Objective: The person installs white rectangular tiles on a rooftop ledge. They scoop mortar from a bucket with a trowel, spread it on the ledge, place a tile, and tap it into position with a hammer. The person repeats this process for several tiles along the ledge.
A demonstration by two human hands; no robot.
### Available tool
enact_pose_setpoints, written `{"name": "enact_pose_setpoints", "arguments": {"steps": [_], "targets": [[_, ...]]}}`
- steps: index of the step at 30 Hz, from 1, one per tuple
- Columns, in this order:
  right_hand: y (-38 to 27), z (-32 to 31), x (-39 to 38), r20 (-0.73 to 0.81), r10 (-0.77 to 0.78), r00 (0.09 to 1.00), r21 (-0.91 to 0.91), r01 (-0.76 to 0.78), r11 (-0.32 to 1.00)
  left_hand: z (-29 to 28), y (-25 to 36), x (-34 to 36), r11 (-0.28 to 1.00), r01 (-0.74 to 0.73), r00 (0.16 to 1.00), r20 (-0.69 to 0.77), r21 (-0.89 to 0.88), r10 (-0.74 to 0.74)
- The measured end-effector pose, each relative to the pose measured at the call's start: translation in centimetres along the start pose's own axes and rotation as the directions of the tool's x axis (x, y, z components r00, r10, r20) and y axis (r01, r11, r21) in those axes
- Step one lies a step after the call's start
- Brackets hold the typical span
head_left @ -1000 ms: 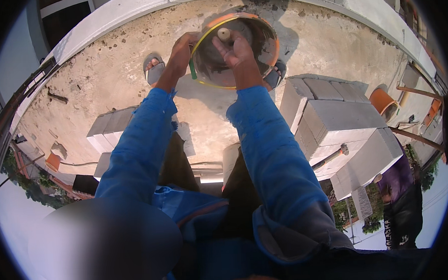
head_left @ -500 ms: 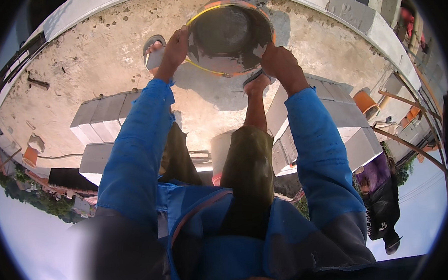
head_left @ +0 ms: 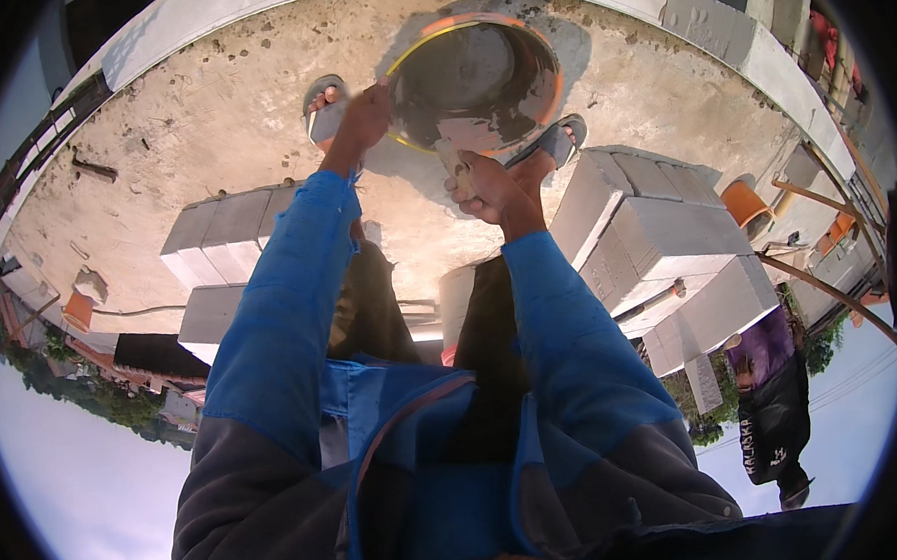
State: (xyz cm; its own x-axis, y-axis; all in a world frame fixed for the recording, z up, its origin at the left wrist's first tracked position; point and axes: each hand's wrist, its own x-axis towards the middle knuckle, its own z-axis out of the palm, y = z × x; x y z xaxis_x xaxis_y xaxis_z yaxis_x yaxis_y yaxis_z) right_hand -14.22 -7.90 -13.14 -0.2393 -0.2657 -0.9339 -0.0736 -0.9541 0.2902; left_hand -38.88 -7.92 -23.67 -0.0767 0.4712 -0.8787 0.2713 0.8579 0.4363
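A round bucket with a yellow and orange rim sits between my sandalled feet, its inside coated in wet grey material. My left hand is closed on the rim at its left side. My right hand, just in front of the bucket’s near edge, is closed around a pale, elongated object that I cannot make out clearly. A grey sandal on my right foot is beside the bucket.
Stacks of grey blocks stand left and right of my legs. A pale container is between my legs. An orange bucket and leaning poles are at the right, with another person beyond. A low wall borders the top.
My right hand was inside the bucket, then at its right rim; now it is lower, in front, holding the pale object. My right foot shows more beside the bucket.
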Motion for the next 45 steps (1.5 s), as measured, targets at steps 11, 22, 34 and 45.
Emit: {"name": "enact_pose_setpoints", "arguments": {"steps": [11,22,34,45], "targets": [[0.7,8.3,1.6,0.208,-0.182,0.961,0.402,0.086,0.912,1.4,-3.5,-3.9,0.907,0.202,0.977,0.010,-0.370,-0.214],[-5.0,4.2,-0.7,-0.177,-0.458,0.871,-0.463,0.337,0.820,2.4,-6.4,-0.9,0.975,-0.190,0.929,-0.343,-0.118,0.139],[-9.6,4.4,2.1,0.410,-0.798,0.442,-0.829,-0.184,-0.528,-1.1,10.4,-2.1,0.928,-0.344,0.913,-0.179,0.142,0.366],[-11.4,-5.1,-5.4,0.119,-0.858,0.500,-0.925,-0.259,-0.280,2.6,13.3,-5.2,0.899,-0.379,0.904,-0.121,0.218,0.410]]}}
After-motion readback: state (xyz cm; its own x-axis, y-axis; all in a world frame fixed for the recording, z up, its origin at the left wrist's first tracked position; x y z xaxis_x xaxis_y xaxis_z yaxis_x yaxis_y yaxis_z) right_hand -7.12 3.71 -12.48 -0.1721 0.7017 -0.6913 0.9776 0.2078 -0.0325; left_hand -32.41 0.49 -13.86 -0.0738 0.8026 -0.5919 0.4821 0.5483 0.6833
